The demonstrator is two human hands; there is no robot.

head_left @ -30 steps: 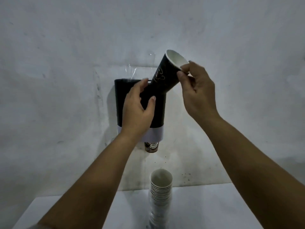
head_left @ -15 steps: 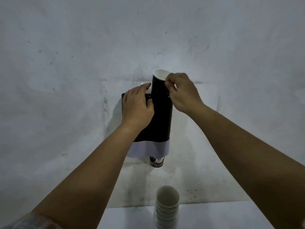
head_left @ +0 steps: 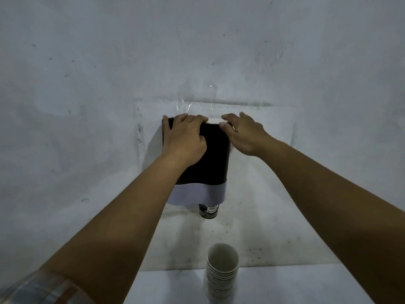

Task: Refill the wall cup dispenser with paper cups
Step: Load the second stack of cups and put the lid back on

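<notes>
With left hand [head_left: 183, 139] gripping the dispenser [head_left: 210, 159] top and right hand [head_left: 243, 133] pinching the cup rim [head_left: 213, 121], seating step; next, probably more from the bench stack [head_left: 221, 273].

Black wall dispenser [head_left: 215, 159] with white band at bottom, mounted on grey wall [head_left: 87, 84]. Left hand [head_left: 184, 139] grips its upper left front, fingers curled over top edge. Right hand [head_left: 243, 133] at top right, fingers on white rim of cup [head_left: 213, 121] sunk in the top opening. Printed cup bottom [head_left: 208, 211] pokes out below. Stack of paper cups [head_left: 221, 273] upright on white table [head_left: 285, 286], near side, below dispenser.
</notes>
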